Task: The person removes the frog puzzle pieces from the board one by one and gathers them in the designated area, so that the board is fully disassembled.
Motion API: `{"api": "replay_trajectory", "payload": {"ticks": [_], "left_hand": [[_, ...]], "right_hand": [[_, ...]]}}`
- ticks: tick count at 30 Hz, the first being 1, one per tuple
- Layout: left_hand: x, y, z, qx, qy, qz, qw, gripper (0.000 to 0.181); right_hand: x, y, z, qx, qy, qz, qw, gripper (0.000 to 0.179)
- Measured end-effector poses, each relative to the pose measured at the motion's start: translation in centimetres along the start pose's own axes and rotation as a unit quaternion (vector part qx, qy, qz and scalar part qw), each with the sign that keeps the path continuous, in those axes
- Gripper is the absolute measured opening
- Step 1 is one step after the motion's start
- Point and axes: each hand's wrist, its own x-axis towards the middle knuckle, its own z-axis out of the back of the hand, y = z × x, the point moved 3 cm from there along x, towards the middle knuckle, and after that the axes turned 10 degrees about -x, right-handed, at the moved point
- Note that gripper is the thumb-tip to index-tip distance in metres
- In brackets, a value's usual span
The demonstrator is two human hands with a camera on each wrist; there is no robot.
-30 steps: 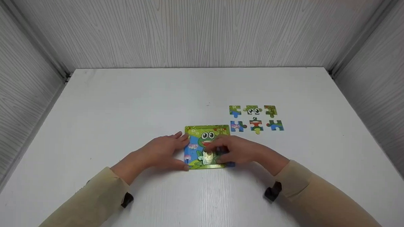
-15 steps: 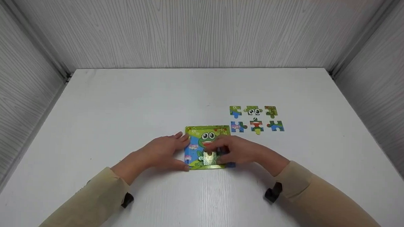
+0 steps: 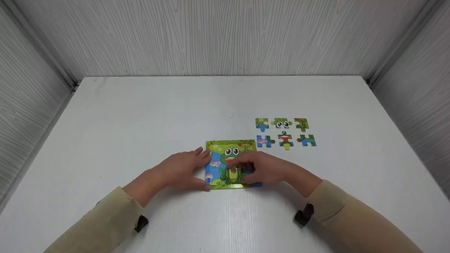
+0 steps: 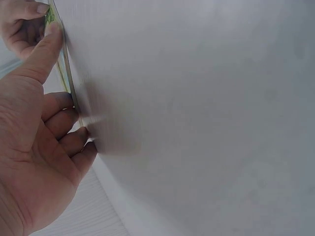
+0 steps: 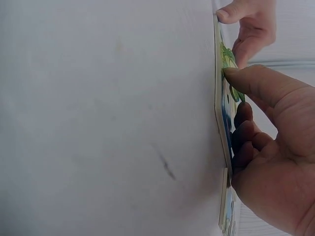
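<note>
A puzzle board (image 3: 216, 156) with a frog picture lies on the white table, seen from above in the head view. My left hand (image 3: 180, 170) braces its left side, fingertips along that edge and the thumb at the lower left corner. Reaching in from the right, my right hand (image 3: 264, 167) covers part of the board's right side. Its thumb and finger pinch a jigsaw piece (image 3: 232, 175) with the frog's green and yellow body, over the board's lower middle. In the right wrist view the jigsaw piece (image 5: 236, 92) stands tilted up from the board's surface.
Several loose jigsaw pieces lie in two rows beyond the board's right corner, among them an eyes piece (image 3: 282, 123) and a red mouth piece (image 3: 285, 140). Pale wood-grain panels (image 3: 220, 36) enclose the table at the back and sides.
The jigsaw piece in my right hand has shifted in tilt; its bright glare has gone and its frog-body print shows. Both hands and the board have stayed nearly in place.
</note>
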Motion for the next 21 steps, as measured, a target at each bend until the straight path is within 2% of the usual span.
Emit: {"api": "replay_trajectory", "payload": {"ticks": [13, 21], "left_hand": [[0.04, 0.12, -0.21, -0.001, 0.003, 0.01, 0.9999, 0.098], [0.11, 0.31, -0.16, 0.01, -0.001, 0.005, 0.9999, 0.098]], "right_hand": [[0.07, 0.21, -0.19, 0.0, 0.007, -0.01, 0.9999, 0.054], [0.14, 0.24, -0.22, 0.009, 0.001, -0.001, 1.0, 0.049]]}}
